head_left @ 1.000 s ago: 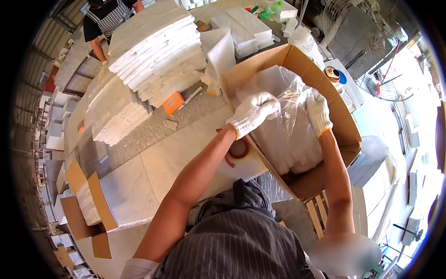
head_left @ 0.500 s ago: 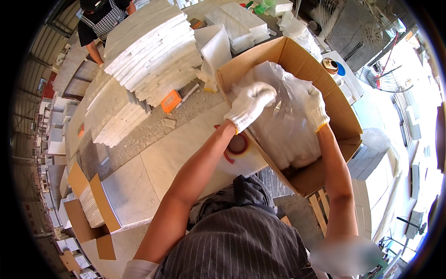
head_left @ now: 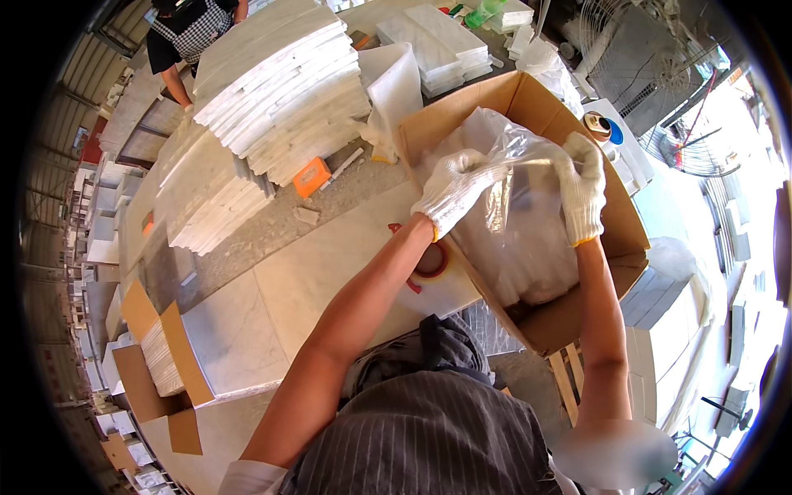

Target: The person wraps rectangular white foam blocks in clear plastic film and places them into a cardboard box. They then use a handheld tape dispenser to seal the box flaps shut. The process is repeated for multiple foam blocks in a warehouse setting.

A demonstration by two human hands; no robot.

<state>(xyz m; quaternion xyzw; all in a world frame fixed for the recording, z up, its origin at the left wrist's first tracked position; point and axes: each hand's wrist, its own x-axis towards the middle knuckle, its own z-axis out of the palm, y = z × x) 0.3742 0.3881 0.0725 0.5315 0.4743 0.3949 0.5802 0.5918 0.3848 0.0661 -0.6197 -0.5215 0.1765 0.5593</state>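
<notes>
An open cardboard box (head_left: 625, 214) in front of me holds a clear plastic bag (head_left: 528, 239); its contents look pale but cannot be made out. Both my hands wear white knit gloves with yellow cuffs. My left hand (head_left: 458, 191), at the box's left side, pinches an edge of the film. Across the bag, my right hand (head_left: 582, 186) has its fingers closed on the film beside the box's right wall. A fold of shiny plastic stretches between the two hands.
Stacks of pale stone tiles (head_left: 280, 99) stand at the left, near an orange box (head_left: 311, 176). A roll of tape (head_left: 433, 260) lies by the box's near left side. Another open carton (head_left: 191, 355) holds tiles. A co-worker (head_left: 191, 37) is at the far left; a fan (head_left: 643, 66) stands far right.
My hands have drawn the film up between them into a tighter fold. The right hand has turned, with its fingers now higher. The whole view has shifted slightly.
</notes>
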